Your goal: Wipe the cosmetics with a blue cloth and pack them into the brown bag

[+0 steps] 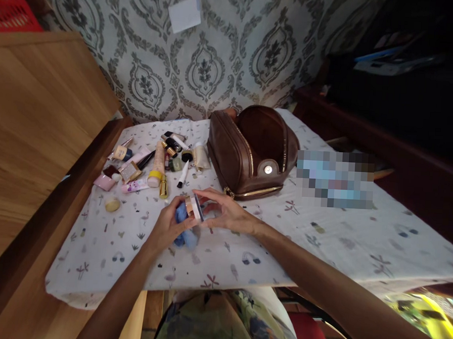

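Near the front middle of the table, my left hand (169, 223) is closed around a small cosmetic jar (191, 208) with a pale body and a dark end. A crumpled blue cloth (188, 237) is bunched under the jar, partly behind my left fingers. From the other side, my right hand (230, 212) curves its fingers and thumb about the jar's dark end. The jar is tipped on its side between both hands, and its label is too small to read. Just behind my right hand stands a brown leather bag (227, 149), unzipped with its top gaping.
Several cosmetics lie in a cluster at the left, among them a peach tube with a yellow cap (157, 168), a gold bottle (164, 187) and a round cream pot (112, 204). A blurred-out item (334, 179) lies right of the bag. A wooden panel (43, 104) borders the left.
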Action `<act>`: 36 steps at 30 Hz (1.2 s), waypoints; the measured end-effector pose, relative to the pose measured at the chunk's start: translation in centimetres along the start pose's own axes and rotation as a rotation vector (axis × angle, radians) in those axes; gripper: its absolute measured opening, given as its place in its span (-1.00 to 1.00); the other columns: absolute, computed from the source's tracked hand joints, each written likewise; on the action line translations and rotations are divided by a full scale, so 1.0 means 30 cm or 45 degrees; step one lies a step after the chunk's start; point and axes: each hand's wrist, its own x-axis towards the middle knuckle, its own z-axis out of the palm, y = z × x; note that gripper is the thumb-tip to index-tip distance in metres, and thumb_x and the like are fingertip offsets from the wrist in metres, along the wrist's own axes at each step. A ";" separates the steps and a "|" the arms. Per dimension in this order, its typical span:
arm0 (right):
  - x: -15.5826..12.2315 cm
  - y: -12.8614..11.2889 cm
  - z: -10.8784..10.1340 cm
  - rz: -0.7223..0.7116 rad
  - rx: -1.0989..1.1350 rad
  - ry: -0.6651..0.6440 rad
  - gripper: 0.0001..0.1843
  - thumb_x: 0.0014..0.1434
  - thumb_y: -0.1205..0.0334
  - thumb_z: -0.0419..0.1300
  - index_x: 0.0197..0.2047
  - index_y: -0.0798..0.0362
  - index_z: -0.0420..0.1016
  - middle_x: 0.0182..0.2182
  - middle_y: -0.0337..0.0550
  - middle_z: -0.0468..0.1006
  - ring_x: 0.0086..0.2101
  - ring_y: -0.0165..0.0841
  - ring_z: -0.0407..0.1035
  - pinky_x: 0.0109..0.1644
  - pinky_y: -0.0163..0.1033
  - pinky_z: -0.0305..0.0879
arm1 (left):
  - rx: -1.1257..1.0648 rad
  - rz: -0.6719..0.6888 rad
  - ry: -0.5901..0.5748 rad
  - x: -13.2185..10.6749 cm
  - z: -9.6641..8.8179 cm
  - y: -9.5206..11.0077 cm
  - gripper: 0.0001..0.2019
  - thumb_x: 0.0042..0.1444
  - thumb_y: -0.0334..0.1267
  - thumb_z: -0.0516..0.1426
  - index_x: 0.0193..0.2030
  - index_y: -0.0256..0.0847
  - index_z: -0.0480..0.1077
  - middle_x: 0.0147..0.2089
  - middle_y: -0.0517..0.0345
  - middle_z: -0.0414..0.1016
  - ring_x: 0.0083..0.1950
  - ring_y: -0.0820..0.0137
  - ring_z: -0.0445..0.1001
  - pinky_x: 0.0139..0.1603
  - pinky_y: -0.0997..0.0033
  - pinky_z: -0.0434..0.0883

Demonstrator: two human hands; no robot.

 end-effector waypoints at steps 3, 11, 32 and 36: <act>0.000 0.005 0.008 0.097 0.063 0.027 -0.23 0.02 0.01 0.47 0.27 0.01 0.40 -0.01 -0.07 0.45 -0.03 -0.27 0.39 0.10 -0.09 0.40 | 0.073 0.015 0.016 0.001 0.002 0.009 -0.36 0.00 0.10 0.34 0.13 -0.17 0.30 -0.02 0.08 0.52 -0.02 0.20 0.48 0.04 0.29 0.40; 0.014 -0.012 0.015 0.396 0.391 -0.014 -0.27 0.04 -0.23 0.39 0.08 0.18 0.50 -0.18 -0.09 0.57 -0.23 -0.33 0.46 -0.18 -0.26 0.42 | 0.658 0.376 0.210 -0.008 0.001 -0.037 -0.22 -0.03 0.10 0.37 0.29 -0.07 0.26 0.09 -0.01 0.39 0.12 0.10 0.43 0.16 0.09 0.37; 0.022 0.012 0.019 0.258 0.404 0.115 -0.34 -0.05 -0.07 0.49 0.00 0.07 0.39 -0.15 -0.17 0.52 -0.13 -0.37 0.45 0.08 -0.16 0.35 | 0.720 0.382 0.293 -0.014 0.010 -0.040 -0.23 0.11 0.00 0.30 0.41 -0.09 0.13 0.21 -0.10 0.35 0.24 0.07 0.37 0.25 0.03 0.33; 0.023 0.014 0.032 0.301 0.399 0.181 -0.26 -0.21 -0.01 0.58 -0.06 0.02 0.31 -0.20 -0.24 0.49 -0.21 -0.39 0.44 -0.05 -0.21 0.41 | 0.770 0.466 0.304 -0.026 0.035 -0.028 -0.33 0.22 -0.06 0.23 0.42 -0.06 0.14 0.27 -0.10 0.37 0.29 0.11 0.37 0.28 0.07 0.33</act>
